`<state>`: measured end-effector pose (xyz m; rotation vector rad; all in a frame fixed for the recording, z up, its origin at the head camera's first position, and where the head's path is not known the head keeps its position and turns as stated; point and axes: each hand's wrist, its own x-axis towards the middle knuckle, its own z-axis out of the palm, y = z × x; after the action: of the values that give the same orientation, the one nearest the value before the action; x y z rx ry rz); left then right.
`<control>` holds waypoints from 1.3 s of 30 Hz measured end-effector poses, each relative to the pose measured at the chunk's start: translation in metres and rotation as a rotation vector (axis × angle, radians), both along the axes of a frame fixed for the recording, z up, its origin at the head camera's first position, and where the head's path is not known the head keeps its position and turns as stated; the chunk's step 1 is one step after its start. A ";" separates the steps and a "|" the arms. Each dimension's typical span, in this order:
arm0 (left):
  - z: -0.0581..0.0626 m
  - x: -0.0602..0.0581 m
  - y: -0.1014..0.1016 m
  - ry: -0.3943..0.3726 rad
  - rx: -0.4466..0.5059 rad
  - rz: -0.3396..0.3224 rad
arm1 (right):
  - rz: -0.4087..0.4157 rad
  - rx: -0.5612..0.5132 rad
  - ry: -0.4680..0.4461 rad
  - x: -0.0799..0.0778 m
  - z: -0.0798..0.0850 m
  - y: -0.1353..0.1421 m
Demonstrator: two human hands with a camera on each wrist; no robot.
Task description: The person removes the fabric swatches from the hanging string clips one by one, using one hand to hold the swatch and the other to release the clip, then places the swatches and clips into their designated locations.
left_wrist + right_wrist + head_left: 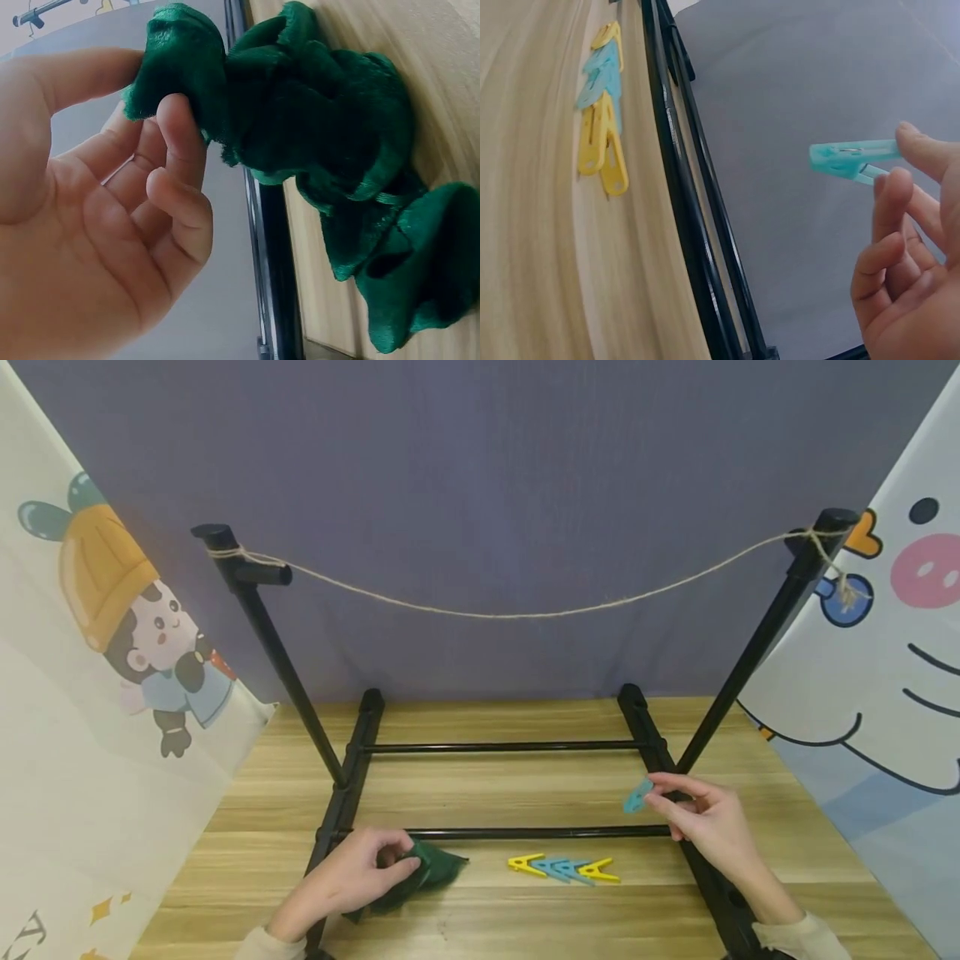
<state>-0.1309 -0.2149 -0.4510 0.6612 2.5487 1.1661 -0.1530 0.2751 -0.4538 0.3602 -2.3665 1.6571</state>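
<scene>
My left hand (365, 870) pinches a crumpled dark green cloth (432, 870) between thumb and fingers at the front left of the black frame. In the left wrist view the green cloth (322, 112) hangs in folds, its lower part over the wooden surface. My right hand (708, 822) holds a light blue clothespin (638, 797) by its handle ends, above the frame's right side. The right wrist view shows the clothespin (847, 155) pointing away from the fingertips. Between the hands, several yellow and blue clothespins (562, 868) lie in a row on the wooden table (480, 927).
A black frame stands on the table, with a left post (281, 652), a right post (757, 643) and two low crossbars (510, 747). A thin string (480, 615) sags between the post tops. Behind is a grey backdrop (480, 468); printed panels (60, 693) flank both sides.
</scene>
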 end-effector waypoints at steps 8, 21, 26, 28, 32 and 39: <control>-0.008 -0.001 -0.002 -0.032 -0.039 -0.024 | 0.052 0.112 -0.111 0.005 -0.007 0.001; -0.018 -0.002 -0.002 -0.073 -0.100 -0.027 | 0.207 0.155 -0.295 0.006 -0.018 0.008; -0.020 -0.002 -0.002 -0.075 -0.105 -0.018 | 0.272 0.189 -0.332 0.006 -0.022 0.009; -0.021 -0.002 -0.002 -0.076 -0.107 -0.014 | 0.272 0.218 -0.343 0.007 -0.023 0.008; -0.023 -0.003 -0.002 -0.077 -0.108 -0.009 | 0.267 0.269 -0.333 0.008 -0.026 0.008; -0.023 -0.003 -0.002 -0.073 -0.108 -0.012 | 0.309 0.259 -0.344 0.010 -0.034 0.010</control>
<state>-0.1335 -0.2169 -0.4738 0.5961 2.5224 1.0218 -0.1429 0.2850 -0.4875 0.5500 -2.9215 1.6484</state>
